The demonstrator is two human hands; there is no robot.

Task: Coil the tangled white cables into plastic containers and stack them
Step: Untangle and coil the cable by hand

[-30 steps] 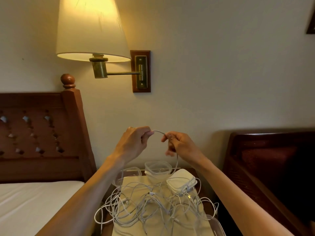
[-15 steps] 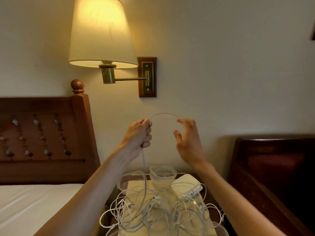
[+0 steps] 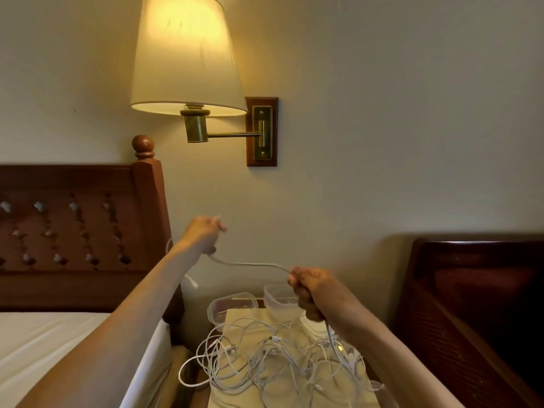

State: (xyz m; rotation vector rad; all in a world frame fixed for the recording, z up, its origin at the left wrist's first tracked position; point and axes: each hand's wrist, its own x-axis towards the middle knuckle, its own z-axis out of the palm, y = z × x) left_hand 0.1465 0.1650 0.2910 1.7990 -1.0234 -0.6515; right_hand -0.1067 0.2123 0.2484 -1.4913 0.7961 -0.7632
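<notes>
Since half a second ago the right hand (image 3: 312,290) has dropped from an open, spread pose beside the raised loop and closed on the white cable (image 3: 250,265); the left hand (image 3: 203,235) has swung out to the left, and the arch of cable that stood between the hands is now drawn into a shallow, sagging span; the left hand, fingers curled, grips one end of that span just in front of the wall, higher than the right; a loose end with a connector (image 3: 192,282) hangs below the left forearm; the right hand, clenched into a fist around the cable, holds it above the nightstand (image 3: 294,396); from under the fist the cable runs down into the tangled cables (image 3: 265,360) piled on the nightstand top; two clear plastic containers (image 3: 229,304) stand side by side at the back edge of the nightstand, behind the pile, the right one partly hidden by the right hand; a lit wall lamp (image 3: 185,54) hangs above; a wooden headboard (image 3: 76,231) stands at left, a dark wooden chair (image 3: 471,304) at right
</notes>
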